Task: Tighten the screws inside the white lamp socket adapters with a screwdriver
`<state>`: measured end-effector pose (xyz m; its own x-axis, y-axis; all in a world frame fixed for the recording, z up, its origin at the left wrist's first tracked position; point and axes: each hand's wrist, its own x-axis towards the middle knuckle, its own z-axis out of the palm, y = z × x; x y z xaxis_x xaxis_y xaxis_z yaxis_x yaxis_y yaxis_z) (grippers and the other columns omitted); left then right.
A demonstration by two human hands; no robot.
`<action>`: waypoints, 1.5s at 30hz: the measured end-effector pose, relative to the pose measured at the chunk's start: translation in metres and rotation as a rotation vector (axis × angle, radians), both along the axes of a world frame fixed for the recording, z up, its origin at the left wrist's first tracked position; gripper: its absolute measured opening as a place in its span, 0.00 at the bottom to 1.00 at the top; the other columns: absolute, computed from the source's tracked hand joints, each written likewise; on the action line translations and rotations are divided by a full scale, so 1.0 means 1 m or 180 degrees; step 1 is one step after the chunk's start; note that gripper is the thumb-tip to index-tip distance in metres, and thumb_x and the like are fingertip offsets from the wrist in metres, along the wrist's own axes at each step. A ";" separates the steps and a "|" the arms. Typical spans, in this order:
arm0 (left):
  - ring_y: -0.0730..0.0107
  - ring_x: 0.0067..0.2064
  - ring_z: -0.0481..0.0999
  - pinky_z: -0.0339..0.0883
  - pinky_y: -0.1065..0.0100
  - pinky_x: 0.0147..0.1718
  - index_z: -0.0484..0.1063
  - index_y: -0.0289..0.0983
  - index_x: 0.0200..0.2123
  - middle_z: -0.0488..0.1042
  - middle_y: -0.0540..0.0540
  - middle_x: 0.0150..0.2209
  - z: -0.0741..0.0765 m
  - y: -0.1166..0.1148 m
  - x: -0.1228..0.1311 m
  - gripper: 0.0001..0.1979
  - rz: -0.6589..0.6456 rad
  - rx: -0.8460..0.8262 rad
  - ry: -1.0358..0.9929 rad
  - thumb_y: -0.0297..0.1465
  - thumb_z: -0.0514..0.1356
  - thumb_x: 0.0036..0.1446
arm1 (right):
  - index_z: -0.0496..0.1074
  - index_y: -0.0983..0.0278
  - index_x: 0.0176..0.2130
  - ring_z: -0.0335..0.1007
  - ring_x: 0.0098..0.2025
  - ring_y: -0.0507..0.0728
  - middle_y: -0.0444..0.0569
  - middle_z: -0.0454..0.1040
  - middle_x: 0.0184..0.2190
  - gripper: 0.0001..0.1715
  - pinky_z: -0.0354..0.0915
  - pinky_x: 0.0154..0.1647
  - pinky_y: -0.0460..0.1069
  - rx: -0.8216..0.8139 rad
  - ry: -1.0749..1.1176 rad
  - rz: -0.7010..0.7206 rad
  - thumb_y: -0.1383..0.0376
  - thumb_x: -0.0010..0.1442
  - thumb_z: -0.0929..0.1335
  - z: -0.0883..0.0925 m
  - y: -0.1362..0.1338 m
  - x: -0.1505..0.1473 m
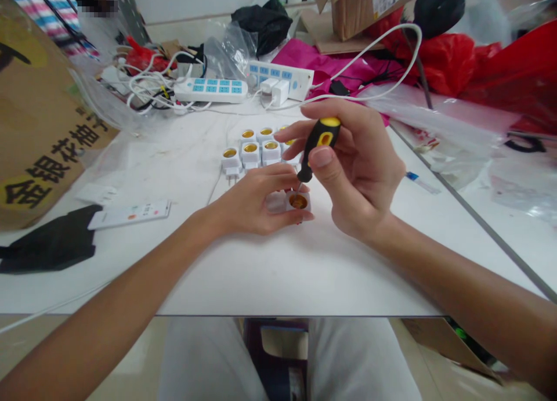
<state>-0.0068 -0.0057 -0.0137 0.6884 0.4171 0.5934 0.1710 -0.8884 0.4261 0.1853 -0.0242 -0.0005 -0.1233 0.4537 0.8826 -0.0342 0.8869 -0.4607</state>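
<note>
Here's my screwdriver (321, 143), black-handled with yellow on its butt and side, and I've got it steeply tilted, butt end leaning right. Its thin shaft points down at the socket (298, 202); I can't tell if the tip touches. The socket's small, white, in my grip, round gold-coloured mouth facing up.

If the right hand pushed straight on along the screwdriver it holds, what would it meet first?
Most likely the white socket in the left hand: the screwdriver points down at its golden opening, though depth is unclear and the tip may be touching.
</note>
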 end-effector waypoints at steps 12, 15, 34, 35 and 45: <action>0.58 0.45 0.85 0.79 0.58 0.47 0.82 0.39 0.44 0.85 0.43 0.43 0.000 0.000 0.000 0.12 -0.0030 -0.0039 -0.0002 0.41 0.74 0.67 | 0.75 0.48 0.61 0.85 0.44 0.60 0.48 0.80 0.51 0.21 0.85 0.43 0.57 0.0035 0.0184 -0.0233 0.51 0.73 0.75 -0.004 0.004 -0.003; 0.59 0.43 0.84 0.79 0.59 0.45 0.81 0.39 0.44 0.84 0.44 0.41 -0.002 0.001 0.000 0.13 -0.0083 0.0050 -0.0105 0.42 0.74 0.68 | 0.77 0.46 0.60 0.82 0.42 0.59 0.47 0.78 0.47 0.29 0.84 0.38 0.55 0.0371 0.0321 -0.0445 0.47 0.64 0.80 -0.007 0.010 -0.003; 0.59 0.43 0.84 0.76 0.60 0.43 0.80 0.38 0.43 0.83 0.43 0.41 -0.001 0.001 0.000 0.14 -0.0070 0.0006 -0.0069 0.42 0.74 0.67 | 0.79 0.49 0.58 0.84 0.49 0.59 0.47 0.81 0.53 0.22 0.84 0.44 0.54 0.0193 0.0237 -0.0806 0.45 0.71 0.76 -0.001 0.003 0.000; 0.59 0.43 0.84 0.76 0.60 0.43 0.80 0.38 0.43 0.84 0.42 0.42 -0.001 0.001 0.000 0.14 -0.0067 -0.0039 -0.0046 0.41 0.74 0.67 | 0.80 0.50 0.57 0.84 0.49 0.59 0.47 0.81 0.53 0.20 0.84 0.45 0.54 0.0175 0.0224 -0.0831 0.46 0.71 0.76 0.000 0.003 0.001; 0.57 0.46 0.86 0.79 0.59 0.46 0.82 0.40 0.44 0.86 0.41 0.45 0.001 -0.001 0.000 0.14 0.0034 -0.0178 0.0031 0.43 0.74 0.67 | 0.79 0.50 0.60 0.84 0.51 0.62 0.49 0.82 0.52 0.16 0.85 0.48 0.58 -0.0237 0.0222 -0.0267 0.54 0.75 0.72 0.005 -0.002 0.002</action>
